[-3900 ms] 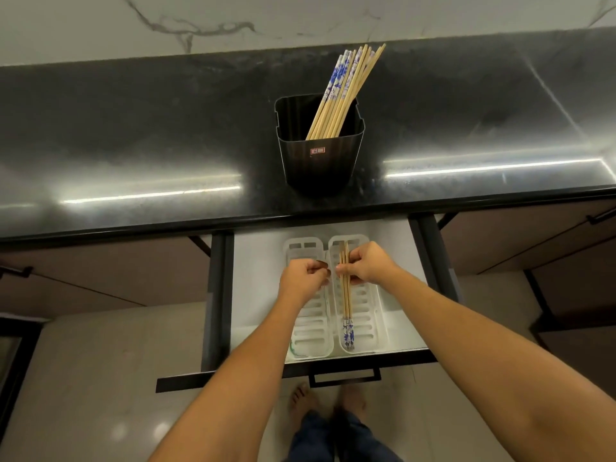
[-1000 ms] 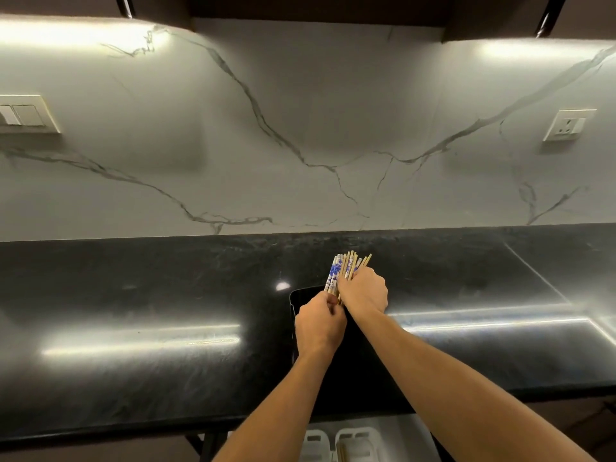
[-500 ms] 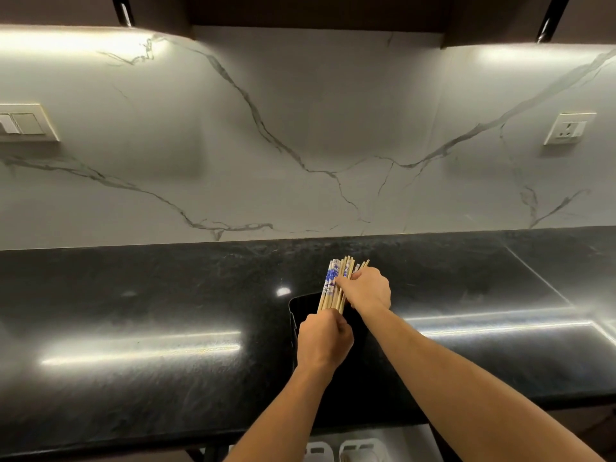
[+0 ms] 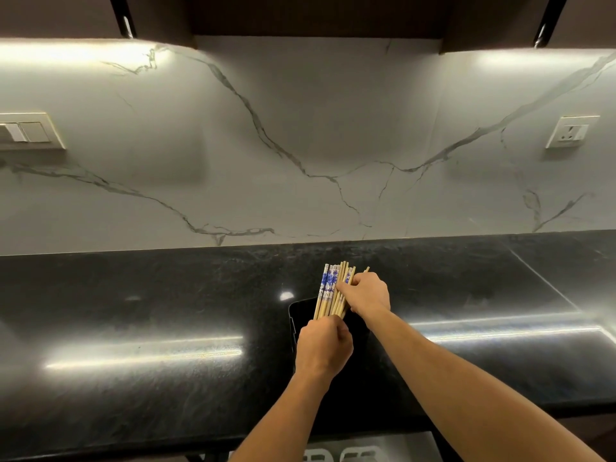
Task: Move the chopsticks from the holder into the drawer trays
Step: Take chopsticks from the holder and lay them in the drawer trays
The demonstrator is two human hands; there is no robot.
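A bundle of wooden chopsticks point(image 4: 330, 291), several with blue-and-white tops, stands fanned in the black holder point(image 4: 301, 310) on the black countertop. My left hand point(image 4: 323, 350) grips the lower part of the bundle just above the holder's mouth. My right hand point(image 4: 366, 293) pinches chopsticks near their tops on the bundle's right side. The white drawer trays point(image 4: 340, 456) peek in at the bottom edge; what lies in them is out of view.
The glossy black countertop point(image 4: 150, 328) stretches left and right of the holder, backed by a white marble wall. A switch plate point(image 4: 26, 131) sits on the wall at left and a socket point(image 4: 571, 131) at right. Dark cabinets hang overhead.
My head lifted from the drawer to the counter and both hands went up to the holder. In the last second my left hand slid down the bundle, baring more of the chopsticks.
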